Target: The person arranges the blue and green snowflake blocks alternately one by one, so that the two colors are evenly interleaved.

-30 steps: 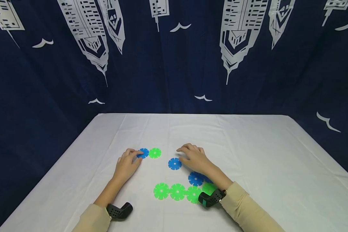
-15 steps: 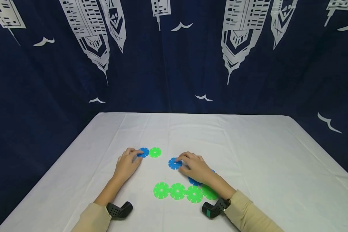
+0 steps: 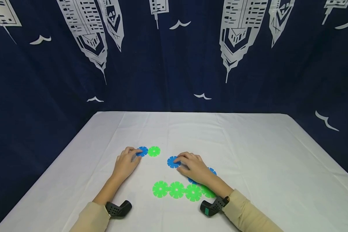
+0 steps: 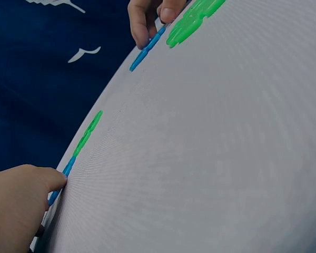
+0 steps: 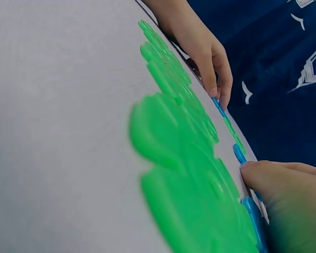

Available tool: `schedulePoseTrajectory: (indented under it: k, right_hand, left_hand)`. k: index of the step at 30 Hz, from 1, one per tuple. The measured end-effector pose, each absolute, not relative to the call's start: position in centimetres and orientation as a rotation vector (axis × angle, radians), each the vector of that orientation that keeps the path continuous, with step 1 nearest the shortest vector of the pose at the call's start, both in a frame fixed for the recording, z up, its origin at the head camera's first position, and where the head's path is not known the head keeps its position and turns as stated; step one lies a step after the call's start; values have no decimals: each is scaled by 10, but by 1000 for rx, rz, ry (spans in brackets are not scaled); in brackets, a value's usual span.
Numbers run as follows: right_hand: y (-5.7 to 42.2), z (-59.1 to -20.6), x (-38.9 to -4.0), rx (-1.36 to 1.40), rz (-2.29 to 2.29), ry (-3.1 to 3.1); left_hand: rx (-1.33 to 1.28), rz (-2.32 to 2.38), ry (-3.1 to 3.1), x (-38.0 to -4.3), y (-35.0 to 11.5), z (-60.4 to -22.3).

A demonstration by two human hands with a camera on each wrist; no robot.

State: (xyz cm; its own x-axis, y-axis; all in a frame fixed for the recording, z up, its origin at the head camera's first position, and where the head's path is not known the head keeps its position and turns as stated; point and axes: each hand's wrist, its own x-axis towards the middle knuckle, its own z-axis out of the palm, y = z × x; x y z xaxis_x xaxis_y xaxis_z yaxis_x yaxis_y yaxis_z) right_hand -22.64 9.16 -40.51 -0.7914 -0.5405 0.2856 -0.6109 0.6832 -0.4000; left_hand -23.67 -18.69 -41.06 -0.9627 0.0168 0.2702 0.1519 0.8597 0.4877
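Note:
My left hand [image 3: 127, 164] pinches a blue notched building disc [image 3: 143, 151] at its left side. That disc meets a green notched disc [image 3: 154, 151] on its right, edge to edge. Further right, my right hand [image 3: 193, 166] has index finger and thumb on a second blue disc [image 3: 172, 161], lying close to the cloth. In the left wrist view my left thumb [image 4: 53, 178] overlaps the edge of the first blue disc [image 4: 69, 166]. The right wrist view has my right thumb [image 5: 255, 175] against the second blue disc [image 5: 239, 153].
A row of several linked green discs [image 3: 177, 190] lies nearer me on the white tablecloth [image 3: 264, 154]. More blue discs [image 3: 212, 171] are partly hidden under my right wrist. Behind the table hangs a dark blue curtain [image 3: 168, 71] with white prints.
My right hand has come down and toward me, from beyond the second blue disc onto it. The left hand has stayed at its disc.

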Motion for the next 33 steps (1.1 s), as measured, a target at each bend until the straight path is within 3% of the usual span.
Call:
schedulePoseTrajectory:
  k: [33]
  right_hand:
    - [91, -407, -229, 917, 632, -2749]
  left_hand:
    - [-145, -777, -2778, -236, -187, -411]
